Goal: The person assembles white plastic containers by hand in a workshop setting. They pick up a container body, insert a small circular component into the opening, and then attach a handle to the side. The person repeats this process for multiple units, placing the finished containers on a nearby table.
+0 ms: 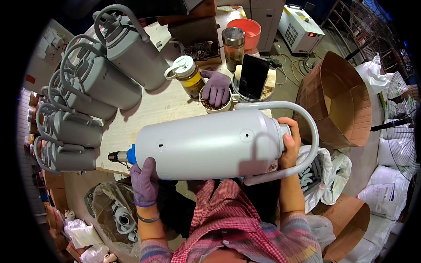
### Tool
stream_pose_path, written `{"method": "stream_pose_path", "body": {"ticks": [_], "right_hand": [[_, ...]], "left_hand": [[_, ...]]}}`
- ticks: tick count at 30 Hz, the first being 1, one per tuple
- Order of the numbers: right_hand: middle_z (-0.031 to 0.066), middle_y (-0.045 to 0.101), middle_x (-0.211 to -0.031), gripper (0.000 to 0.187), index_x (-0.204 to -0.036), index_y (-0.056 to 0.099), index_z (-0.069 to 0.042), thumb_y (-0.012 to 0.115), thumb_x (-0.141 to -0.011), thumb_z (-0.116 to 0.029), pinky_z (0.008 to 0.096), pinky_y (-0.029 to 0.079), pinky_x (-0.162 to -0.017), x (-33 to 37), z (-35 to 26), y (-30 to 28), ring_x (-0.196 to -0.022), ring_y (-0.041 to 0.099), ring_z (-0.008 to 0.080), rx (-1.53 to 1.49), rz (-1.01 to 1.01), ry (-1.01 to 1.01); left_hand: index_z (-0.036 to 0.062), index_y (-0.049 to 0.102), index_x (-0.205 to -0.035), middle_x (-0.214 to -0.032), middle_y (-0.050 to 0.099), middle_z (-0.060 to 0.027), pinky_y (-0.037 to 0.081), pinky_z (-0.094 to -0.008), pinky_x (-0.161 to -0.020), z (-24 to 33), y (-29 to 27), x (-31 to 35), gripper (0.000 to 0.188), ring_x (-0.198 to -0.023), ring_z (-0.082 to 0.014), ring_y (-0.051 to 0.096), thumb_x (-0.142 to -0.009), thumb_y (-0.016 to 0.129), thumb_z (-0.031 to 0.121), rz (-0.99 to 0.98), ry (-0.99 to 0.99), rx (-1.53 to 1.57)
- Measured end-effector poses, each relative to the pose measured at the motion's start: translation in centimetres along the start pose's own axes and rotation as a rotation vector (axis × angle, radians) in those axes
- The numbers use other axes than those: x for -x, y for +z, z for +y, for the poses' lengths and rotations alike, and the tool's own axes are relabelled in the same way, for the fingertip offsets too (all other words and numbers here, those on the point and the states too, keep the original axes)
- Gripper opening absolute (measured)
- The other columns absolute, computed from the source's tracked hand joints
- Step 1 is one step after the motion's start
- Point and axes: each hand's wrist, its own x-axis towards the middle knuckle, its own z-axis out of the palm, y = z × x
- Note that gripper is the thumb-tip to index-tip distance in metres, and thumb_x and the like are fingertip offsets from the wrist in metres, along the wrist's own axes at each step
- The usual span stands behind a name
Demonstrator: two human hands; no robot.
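A large grey insulated jug lies on its side across the front of me, its looped handle to the right. On its facing side are two small holes. My left hand, in a purple glove, holds the jug's base end from below; some of its fingers are hidden. My bare right hand is wrapped round the neck end, inside the handle loop. Beside the jug's base, a tool with a blue collar and a dark tip sticks out to the left; the rest of it is hidden.
Several grey handled jugs stand along the table's left side. Behind my jug are a purple glove on a cup, a white-lidded jar, a glass jar and a phone. Bags of grey parts and a carton flank me.
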Motion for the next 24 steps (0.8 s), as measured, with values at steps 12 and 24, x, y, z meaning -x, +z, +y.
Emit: {"method": "stream_pose_path", "body": {"ticks": [12, 24], "right_hand": [[0.0153, 0.055, -0.112, 0.051, -0.11, 0.055, 0.003, 0.05, -0.083, -0.04, 0.0354, 0.037, -0.099, 0.7, 0.9, -0.9, -0.107, 0.052, 0.0245, 0.016, 0.044, -0.087], [0.0179, 0.055, -0.11, 0.051, -0.109, 0.055, 0.003, 0.05, -0.084, -0.041, 0.0374, 0.038, -0.098, 0.4, 2.1, -1.6, -0.105, 0.052, 0.0261, 0.018, 0.078, -0.2]], "left_hand": [[-0.0043, 0.057, -0.121, -0.115, 0.065, -0.0113, 0.049, -0.0329, -0.091, -1.5, -1.0, 1.1, 0.036, -0.103, -0.0189, 0.063, -0.096, 0.061, 0.022, -0.029, 0.022, 0.008], [-0.0038, 0.055, -0.122, -0.116, 0.063, -0.0117, 0.048, -0.0333, -0.091, -2.0, -0.9, 0.7, 0.036, -0.105, -0.019, 0.061, -0.096, 0.06, 0.021, -0.071, 0.119, -0.032]]}}
